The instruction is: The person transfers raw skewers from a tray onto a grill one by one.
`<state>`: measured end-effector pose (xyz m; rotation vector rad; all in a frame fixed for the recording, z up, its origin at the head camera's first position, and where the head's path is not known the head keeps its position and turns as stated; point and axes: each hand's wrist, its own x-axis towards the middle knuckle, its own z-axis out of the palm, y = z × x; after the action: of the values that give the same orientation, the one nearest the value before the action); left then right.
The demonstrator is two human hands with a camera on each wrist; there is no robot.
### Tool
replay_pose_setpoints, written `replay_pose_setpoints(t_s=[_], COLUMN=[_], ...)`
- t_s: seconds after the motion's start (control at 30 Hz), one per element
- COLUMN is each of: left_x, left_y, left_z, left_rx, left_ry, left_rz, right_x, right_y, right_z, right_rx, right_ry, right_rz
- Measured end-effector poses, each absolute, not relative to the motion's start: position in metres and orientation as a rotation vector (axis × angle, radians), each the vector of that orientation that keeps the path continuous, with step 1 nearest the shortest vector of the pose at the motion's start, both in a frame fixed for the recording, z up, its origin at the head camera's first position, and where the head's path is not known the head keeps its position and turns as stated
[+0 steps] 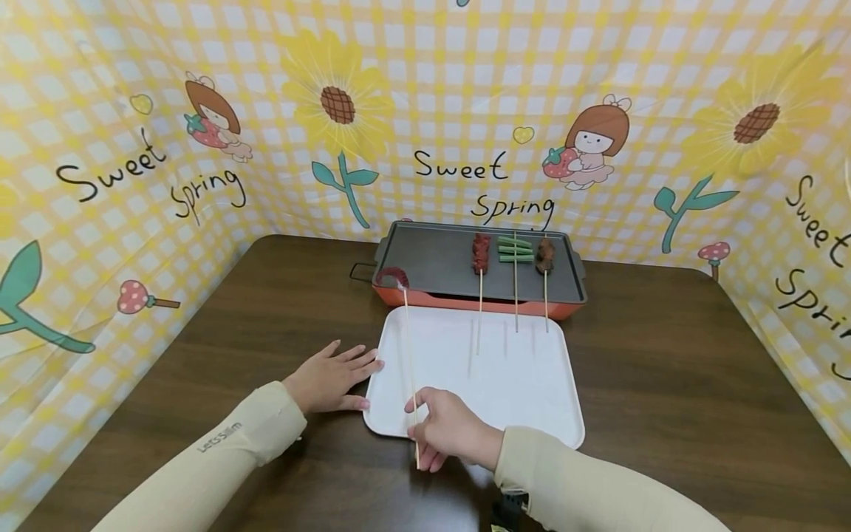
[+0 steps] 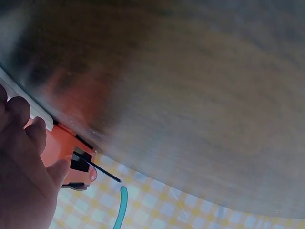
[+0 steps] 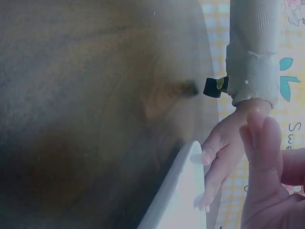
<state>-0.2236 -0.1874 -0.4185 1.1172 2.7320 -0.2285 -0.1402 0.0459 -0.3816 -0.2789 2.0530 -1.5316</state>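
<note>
My right hand (image 1: pixel 455 427) pinches the lower end of a thin wooden skewer (image 1: pixel 409 343) over the front of the white tray (image 1: pixel 525 384). At its far tip, a dark red curled piece like a tentacle (image 1: pixel 392 276) overlaps the grill's front left corner. My left hand (image 1: pixel 332 379) lies with fingers spread at the tray's left edge, fingertips on the rim. In the right wrist view the right hand's fingers (image 3: pixel 264 167) are bent together; the skewer hardly shows there. On the grill plate (image 1: pixel 432 258) lie a red meat skewer (image 1: pixel 481 253), a green vegetable skewer (image 1: pixel 515 250) and a brown meat skewer (image 1: pixel 545 255).
The orange-sided grill (image 1: pixel 558 310) stands behind the tray against a yellow checked cloth (image 1: pixel 425 111). A black wire handle (image 1: pixel 361 272) juts from its left side. Skewer sticks overhang the tray's back. Dark wooden table (image 1: pixel 671 384) surrounds everything.
</note>
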Motion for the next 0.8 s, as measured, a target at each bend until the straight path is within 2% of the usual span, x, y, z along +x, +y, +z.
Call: replay_pose_setpoints(t_s=[0.8], left_x=[-0.223], left_y=[-0.187], left_z=[-0.418], left_rx=[1.111], left_ry=[2.736], left_rz=[-0.246], right_x=[-0.164], right_y=[0.048], right_z=[-0.381], right_rx=[-0.271], right_ry=[2.168], right_rz=[-1.542])
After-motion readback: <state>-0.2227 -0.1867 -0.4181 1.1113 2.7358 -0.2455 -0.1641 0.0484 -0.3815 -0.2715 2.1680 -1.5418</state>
